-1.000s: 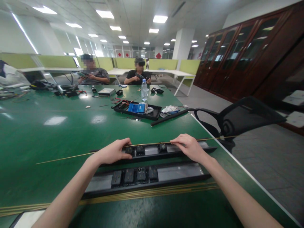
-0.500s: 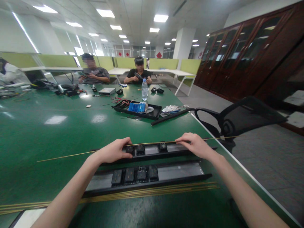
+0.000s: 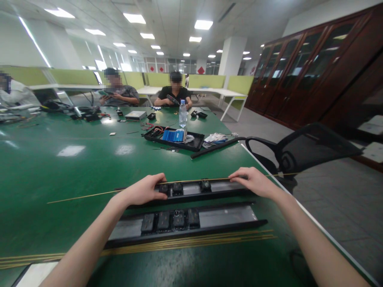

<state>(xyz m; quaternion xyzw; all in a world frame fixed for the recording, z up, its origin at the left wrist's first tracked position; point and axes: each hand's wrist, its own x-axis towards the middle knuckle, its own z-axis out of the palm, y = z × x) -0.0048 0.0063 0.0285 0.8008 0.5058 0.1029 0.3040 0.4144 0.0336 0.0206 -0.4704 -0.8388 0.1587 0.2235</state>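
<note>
A thin brass-coloured rod (image 3: 197,181) runs along the back edge of the farther black-sided channel (image 3: 191,196), sticking out past both its ends. My left hand (image 3: 145,190) grips that channel near its left part, fingers at the back wall and thumb in front, around a black block (image 3: 163,188); the rod passes at its fingers. Farther right, my right hand (image 3: 251,182) pinches the rod at the channel's back edge. A small dark piece shows at its fingers, too unclear to name. More black blocks (image 3: 177,188) sit inside the channel.
Closer to me lies a second channel (image 3: 226,215) with several black blocks. Several brass-coloured rods (image 3: 191,241) lie before it. Beyond are a black tray (image 3: 196,141), a water bottle (image 3: 182,115), gloves (image 3: 214,139) and a black strip (image 3: 214,150). A chair (image 3: 311,147) stands right; people sit opposite.
My right hand has slid a little to the right along the rod. My left hand and the channels stay put. A person opposite has lowered their head.
</note>
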